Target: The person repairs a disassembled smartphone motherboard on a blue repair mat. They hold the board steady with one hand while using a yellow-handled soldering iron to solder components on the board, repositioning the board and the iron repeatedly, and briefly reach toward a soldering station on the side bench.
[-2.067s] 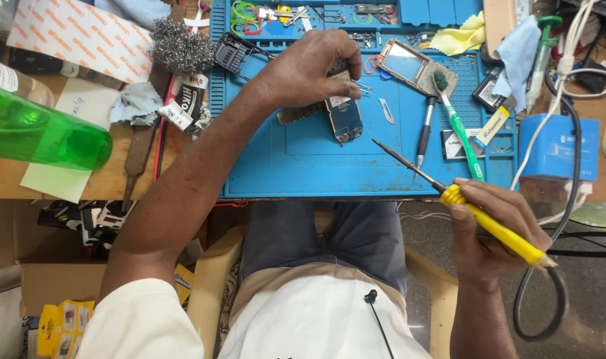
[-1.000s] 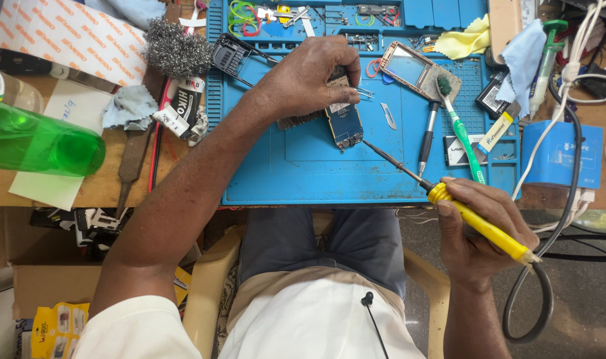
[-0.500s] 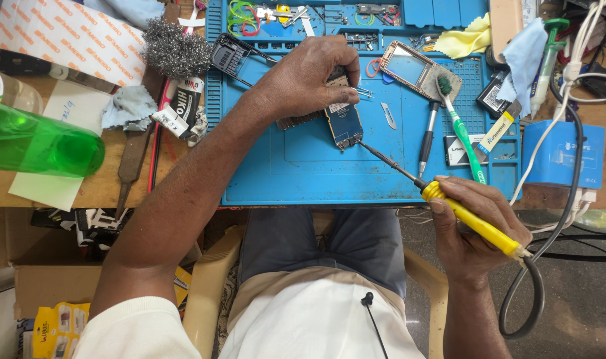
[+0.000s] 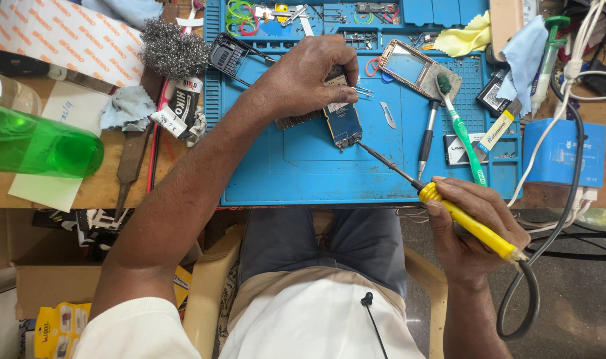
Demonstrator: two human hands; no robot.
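Left hand pins circuit board; right hand holds soldering iron

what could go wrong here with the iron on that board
1. The soldering iron tip sits at the lower edge of the circuit board, near the left hand pinning it; a slip could burn the fingers.
2. The board is only hand-held on the blue mat, so it might shift under the tip.
3. The iron's cable loops off the desk by the right hand; a snag could tug the tip away.
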